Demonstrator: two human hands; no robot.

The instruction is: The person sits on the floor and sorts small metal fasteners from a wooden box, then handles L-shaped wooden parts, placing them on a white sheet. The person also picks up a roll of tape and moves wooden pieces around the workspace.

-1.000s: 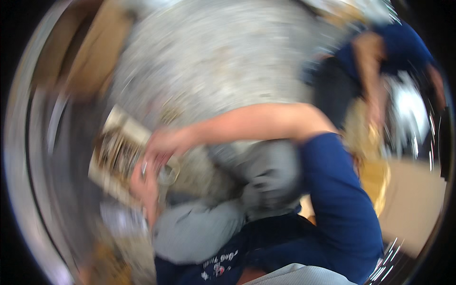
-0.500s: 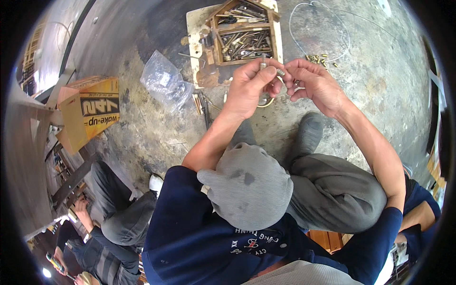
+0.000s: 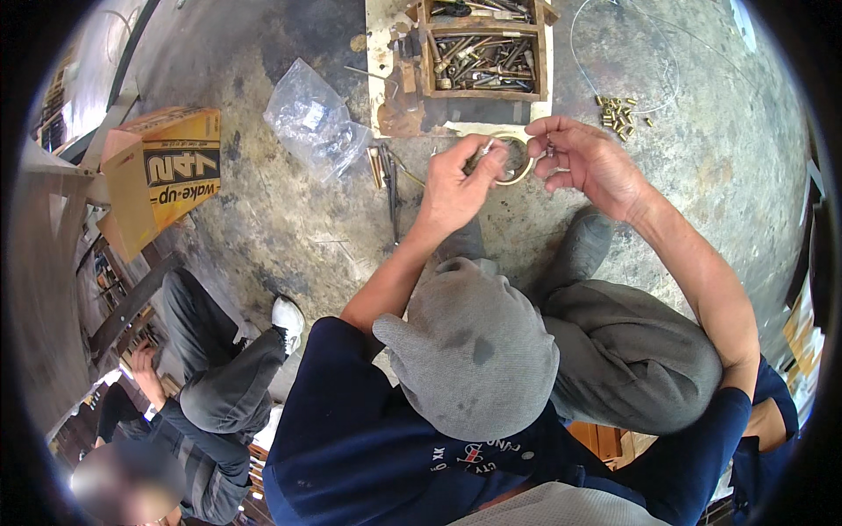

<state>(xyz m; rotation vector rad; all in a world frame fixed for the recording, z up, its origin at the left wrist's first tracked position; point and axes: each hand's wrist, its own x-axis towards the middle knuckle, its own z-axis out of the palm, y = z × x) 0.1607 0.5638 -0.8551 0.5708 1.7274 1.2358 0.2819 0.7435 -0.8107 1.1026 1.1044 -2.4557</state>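
My left hand [image 3: 460,182] is closed, thumb against fingers, on a small silvery threaded metal piece [image 3: 485,150]. To its right, my right hand [image 3: 601,167] has curled fingers with a small shiny metal part [image 3: 550,148] between them; its exact kind is too small to tell. The two hands are apart, with a pale ring [image 3: 517,181], perhaps a tape roll, showing between and below them. Just beyond the hands stands a wooden box [image 3: 539,66] with compartments full of bolts and metal bits.
Several brass-coloured pieces [image 3: 624,118] lie by a thin wire loop [image 3: 574,44]. Left of the box are a clear plastic bag [image 3: 311,118], an L-shaped key [image 3: 368,77] and slim tools [image 3: 392,197]. A yellow carton [image 3: 184,167] stands left; a co-worker [image 3: 219,399] sits at lower left.
My hands have drawn apart, opening a gap between them, and the piece in my left hand has tilted. The box, bag and brass pieces sit slightly further right in the picture.
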